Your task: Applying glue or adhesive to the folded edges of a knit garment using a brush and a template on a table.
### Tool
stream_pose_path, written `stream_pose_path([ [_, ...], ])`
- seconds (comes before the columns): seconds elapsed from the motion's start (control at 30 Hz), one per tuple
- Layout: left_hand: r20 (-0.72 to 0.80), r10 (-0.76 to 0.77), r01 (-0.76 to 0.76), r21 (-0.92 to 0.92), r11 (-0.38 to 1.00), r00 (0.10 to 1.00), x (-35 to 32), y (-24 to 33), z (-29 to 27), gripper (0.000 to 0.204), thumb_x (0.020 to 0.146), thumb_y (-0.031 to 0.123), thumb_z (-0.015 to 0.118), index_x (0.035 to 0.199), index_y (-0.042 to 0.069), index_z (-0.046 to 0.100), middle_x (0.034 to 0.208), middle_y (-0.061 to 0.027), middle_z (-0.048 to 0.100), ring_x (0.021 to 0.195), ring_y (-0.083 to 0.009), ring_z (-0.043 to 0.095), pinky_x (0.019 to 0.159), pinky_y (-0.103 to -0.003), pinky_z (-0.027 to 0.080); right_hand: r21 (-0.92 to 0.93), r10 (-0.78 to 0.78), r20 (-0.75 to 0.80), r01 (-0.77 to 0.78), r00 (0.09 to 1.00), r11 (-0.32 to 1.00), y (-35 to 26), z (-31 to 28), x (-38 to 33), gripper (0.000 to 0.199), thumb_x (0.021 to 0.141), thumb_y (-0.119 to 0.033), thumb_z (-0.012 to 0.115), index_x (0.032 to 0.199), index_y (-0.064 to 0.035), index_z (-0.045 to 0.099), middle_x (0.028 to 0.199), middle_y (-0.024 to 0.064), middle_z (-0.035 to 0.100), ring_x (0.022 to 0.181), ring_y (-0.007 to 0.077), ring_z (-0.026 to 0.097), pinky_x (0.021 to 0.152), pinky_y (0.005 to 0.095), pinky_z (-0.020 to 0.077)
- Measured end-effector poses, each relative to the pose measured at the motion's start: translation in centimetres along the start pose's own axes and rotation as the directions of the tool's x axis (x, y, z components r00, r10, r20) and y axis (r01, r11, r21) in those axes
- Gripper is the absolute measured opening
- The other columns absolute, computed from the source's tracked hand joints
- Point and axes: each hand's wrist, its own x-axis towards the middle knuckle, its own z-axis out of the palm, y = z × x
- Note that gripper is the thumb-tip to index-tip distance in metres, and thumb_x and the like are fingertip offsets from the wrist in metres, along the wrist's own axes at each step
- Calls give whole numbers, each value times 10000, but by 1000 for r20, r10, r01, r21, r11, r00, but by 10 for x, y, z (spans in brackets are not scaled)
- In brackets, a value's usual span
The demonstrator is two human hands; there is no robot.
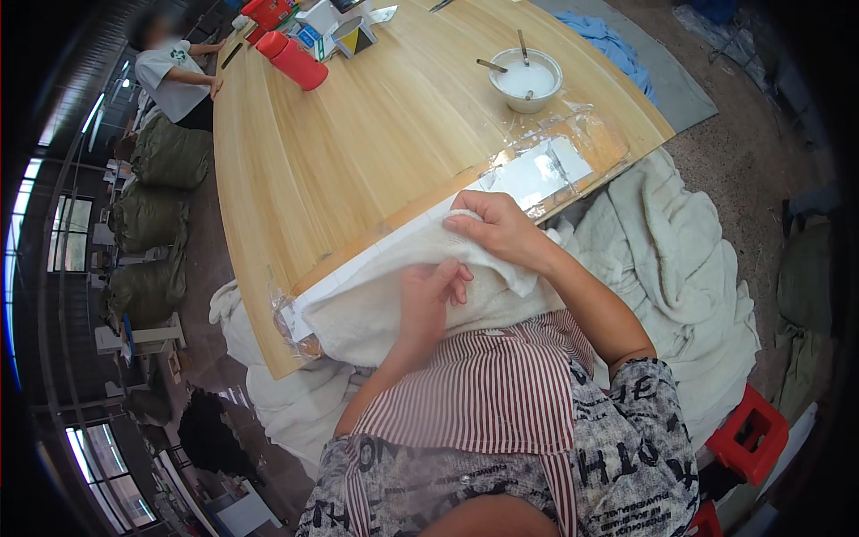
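Head view showed the right grip point(472, 224) pinching white cloth point(358, 313) along the near edge of the surface point(358, 152); whether the loosely curled left grip point(434, 291) held any was unclear. Gentle, even tension seemed wise.

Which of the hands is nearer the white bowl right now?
Right. The right hand, pinching the white cloth, is below the bowl in view; the left hand is farther down and to the left.

A bowl point(528, 105) stands on the surface point(376, 134) beyond the right hand point(501, 228); cloth point(358, 309) spreads left of the left hand point(431, 294).
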Motion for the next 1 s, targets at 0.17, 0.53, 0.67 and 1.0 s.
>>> stream_pose_path([
  [0.17, -1, -109, 107, -177, 978, 994, 11, 2, 1, 167, 880, 128, 626, 828, -30, 625, 704, -105, 611, 517, -124, 506, 477, -234, 373, -20, 0, 1, 0, 1000, 1000, 0, 2, 0, 192, 907, -187, 606, 861, -1, 602, 729, 27, 586, 728, 79, 509, 675, 254, 437],
  [0.53, -29, -73, 69, -135, 988, 997, 11, 15, 4, 158, 848, 127, 664, 749, 9, 626, 629, -61, 583, 493, -108, 484, 448, -225, 349, -94, -10, 5, 10, 1000, 996, -6, -7, 14, 167, 867, -168, 655, 866, -5, 621, 742, 27, 599, 716, 80, 521, 644, 250, 448],
  [0.67, -73, -186, 169, -196, 966, 980, 23, -11, -1, 184, 826, 165, 680, 701, 43, 620, 566, -18, 544, 449, -87, 451, 406, -233, 326, -404, -369, -196, 268, 908, 874, 5, 1, -9, 185, 779, -90, 680, 915, -10, 584, 832, 105, 586, 766, 221, 561, 693, 321, 462],
  [1.0, 196, -234, 291, -353, 889, 952, 33, -19, -1, 187, 918, 230, 557, 898, 52, 609, 609, 19, 460, 512, -86, 389, 477, -230, 282, -557, -463, -25, 373, 886, 742, 5, 17, -48, 386, 712, -77, 696, 1067, -29, 553, 996, 165, 598, 945, 367, 570, 826, 426, 447],
])
